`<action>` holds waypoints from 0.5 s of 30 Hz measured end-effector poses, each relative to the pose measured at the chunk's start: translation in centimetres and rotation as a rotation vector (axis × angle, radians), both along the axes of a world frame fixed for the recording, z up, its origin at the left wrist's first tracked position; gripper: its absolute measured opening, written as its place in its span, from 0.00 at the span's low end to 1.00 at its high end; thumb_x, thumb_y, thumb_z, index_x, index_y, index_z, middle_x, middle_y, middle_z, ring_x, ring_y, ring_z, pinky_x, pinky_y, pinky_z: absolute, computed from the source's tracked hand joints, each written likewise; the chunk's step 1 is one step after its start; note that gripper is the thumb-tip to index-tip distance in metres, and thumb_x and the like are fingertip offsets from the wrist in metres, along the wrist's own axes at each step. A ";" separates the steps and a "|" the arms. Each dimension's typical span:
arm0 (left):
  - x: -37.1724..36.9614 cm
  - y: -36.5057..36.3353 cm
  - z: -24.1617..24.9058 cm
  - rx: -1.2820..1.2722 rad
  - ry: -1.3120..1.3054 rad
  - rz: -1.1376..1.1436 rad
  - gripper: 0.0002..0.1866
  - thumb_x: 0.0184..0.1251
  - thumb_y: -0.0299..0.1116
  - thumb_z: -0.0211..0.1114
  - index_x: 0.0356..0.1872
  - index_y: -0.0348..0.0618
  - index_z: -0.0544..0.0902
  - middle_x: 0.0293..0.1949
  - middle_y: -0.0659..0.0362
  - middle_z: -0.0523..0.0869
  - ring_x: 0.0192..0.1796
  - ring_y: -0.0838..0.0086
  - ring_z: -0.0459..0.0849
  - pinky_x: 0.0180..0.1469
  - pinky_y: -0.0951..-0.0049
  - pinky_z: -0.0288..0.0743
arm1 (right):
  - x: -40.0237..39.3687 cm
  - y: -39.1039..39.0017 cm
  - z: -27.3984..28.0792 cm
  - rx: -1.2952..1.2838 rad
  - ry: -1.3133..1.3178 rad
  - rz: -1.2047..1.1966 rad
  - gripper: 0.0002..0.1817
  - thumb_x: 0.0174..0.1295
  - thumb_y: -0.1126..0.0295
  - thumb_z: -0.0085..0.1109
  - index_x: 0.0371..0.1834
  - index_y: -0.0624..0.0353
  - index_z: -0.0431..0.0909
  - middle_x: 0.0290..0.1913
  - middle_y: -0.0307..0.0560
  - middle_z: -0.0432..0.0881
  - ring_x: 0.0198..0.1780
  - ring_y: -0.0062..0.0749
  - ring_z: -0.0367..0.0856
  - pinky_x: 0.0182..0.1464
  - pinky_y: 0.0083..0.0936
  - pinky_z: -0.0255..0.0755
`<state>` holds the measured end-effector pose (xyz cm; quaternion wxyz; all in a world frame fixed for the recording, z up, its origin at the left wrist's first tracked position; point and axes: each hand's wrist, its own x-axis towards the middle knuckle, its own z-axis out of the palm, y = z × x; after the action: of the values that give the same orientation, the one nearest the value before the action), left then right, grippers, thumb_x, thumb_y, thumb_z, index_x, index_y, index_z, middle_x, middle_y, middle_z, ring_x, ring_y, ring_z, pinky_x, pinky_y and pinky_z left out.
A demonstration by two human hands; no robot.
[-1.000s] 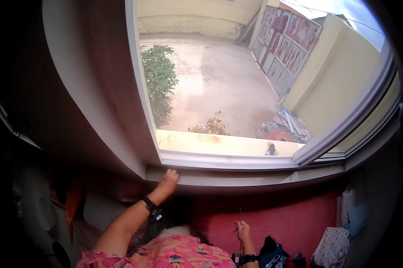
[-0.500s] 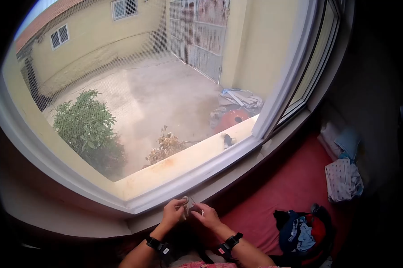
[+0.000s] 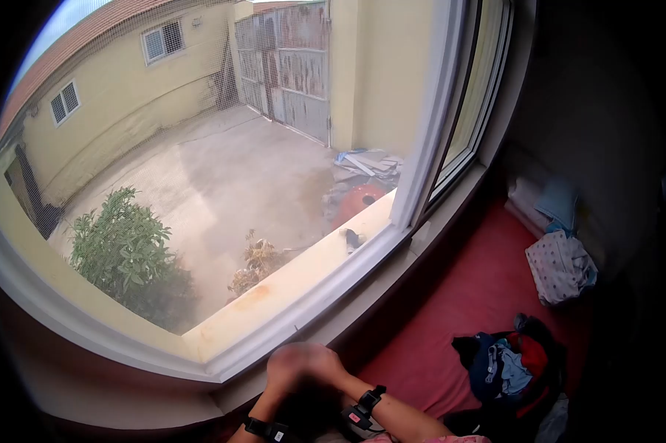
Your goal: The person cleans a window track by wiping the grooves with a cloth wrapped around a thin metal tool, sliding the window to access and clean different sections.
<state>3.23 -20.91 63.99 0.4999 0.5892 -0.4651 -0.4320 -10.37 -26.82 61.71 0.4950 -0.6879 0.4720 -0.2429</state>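
My left hand and my right hand are together just inside the window sill, raised toward me and smeared by motion. Their fingers blend into one blur, so I cannot tell how they are closed. A thin, needle-like dark tip pokes up above the hands against the sill. Between my forearms lies a dark, shapeless area, and anything held lower down is hidden. Each wrist wears a black strap with a small box on it.
A white-framed window with a mesh screen rises in front, above a beige inner sill. To the right lies a red bed cover with a heap of dark and blue clothes and a dotted white bundle.
My hands have come together and blurred; the small pale thing between them no longer shows. The view has shifted, moving the window left in the picture.
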 end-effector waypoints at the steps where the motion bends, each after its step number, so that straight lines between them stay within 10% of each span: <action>1: -0.2 -0.2 0.2 -0.044 -0.124 -0.038 0.16 0.61 0.23 0.59 0.51 0.34 0.72 0.44 0.54 0.81 0.48 0.74 0.79 0.52 0.75 0.72 | 0.0 -0.6 -1.2 -0.092 -0.087 0.027 0.20 0.50 0.64 0.65 0.46 0.59 0.76 0.38 0.53 0.82 0.41 0.42 0.82 0.43 0.31 0.75; 7: -2.0 -0.5 2.0 -0.202 -0.371 0.206 0.15 0.56 0.25 0.62 0.46 0.36 0.77 0.39 0.49 0.81 0.42 0.59 0.81 0.44 0.69 0.76 | -1.5 -3.0 2.9 -0.048 -0.169 -0.129 0.19 0.52 0.66 0.63 0.45 0.64 0.76 0.40 0.52 0.82 0.43 0.34 0.81 0.45 0.27 0.72; 15: -3.4 -2.6 1.7 -0.346 -0.800 -0.103 0.17 0.51 0.24 0.64 0.44 0.39 0.75 0.50 0.47 0.75 0.52 0.52 0.74 0.53 0.60 0.71 | -9.4 -8.6 4.0 -0.061 -0.189 -0.344 0.18 0.53 0.69 0.63 0.45 0.66 0.76 0.38 0.51 0.83 0.38 0.29 0.81 0.42 0.24 0.73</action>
<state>-0.20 -23.55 65.70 0.3494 0.5937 -0.7165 -0.1100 -19.73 -35.38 65.68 0.4671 -0.5861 0.5264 -0.4016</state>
